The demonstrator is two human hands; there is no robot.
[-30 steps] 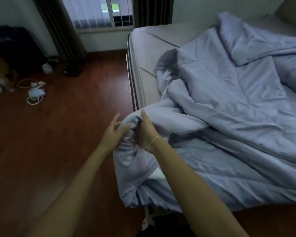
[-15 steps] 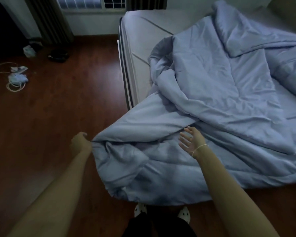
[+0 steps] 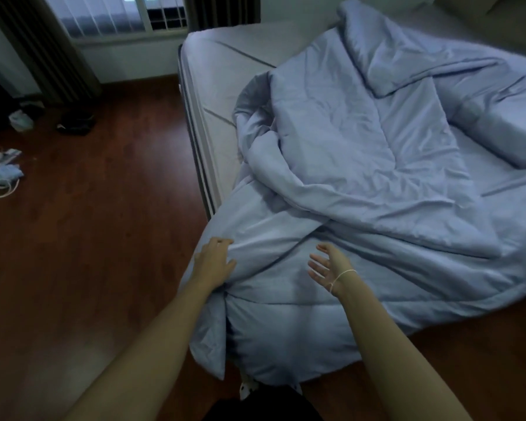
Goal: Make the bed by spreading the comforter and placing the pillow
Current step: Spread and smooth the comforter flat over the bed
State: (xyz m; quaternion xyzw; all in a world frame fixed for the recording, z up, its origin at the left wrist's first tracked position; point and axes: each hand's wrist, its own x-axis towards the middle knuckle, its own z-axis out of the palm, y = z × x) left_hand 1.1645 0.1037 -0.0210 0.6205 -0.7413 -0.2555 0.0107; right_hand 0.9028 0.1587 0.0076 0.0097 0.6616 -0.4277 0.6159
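At the near corner of the bed (image 3: 201, 86), a person's left hand (image 3: 214, 261) lies on the pale blue comforter (image 3: 362, 165), fingers spread and lightly curled over a fold at the corner; whether it pinches the cloth cannot be told. A second ago both hands were bunched together around this corner; half a second ago the left hand gripped it, pulled out to the left over the floor, while the right hand had let go. Now the corner hangs down over the near edge of the bed and the left hand rests on top of it. The right hand (image 3: 328, 264) hovers just above the comforter with palm up and fingers spread wide, holding nothing. The near corner therefore looks roughly placed, but most of the job remains: the comforter lies heaped and twisted across the middle of the bed, its far part folded back on itself, and a strip of bare mattress shows along the far left. The pillow (image 3: 495, 132) sits at the far right, partly under a fold of the comforter, not yet set in place. On the wooden floor (image 3: 88, 238) to the left lie a coiled cable with small items (image 3: 2, 177) and dark objects near the curtains (image 3: 58, 41); these stand well apart from the bed and block nothing.
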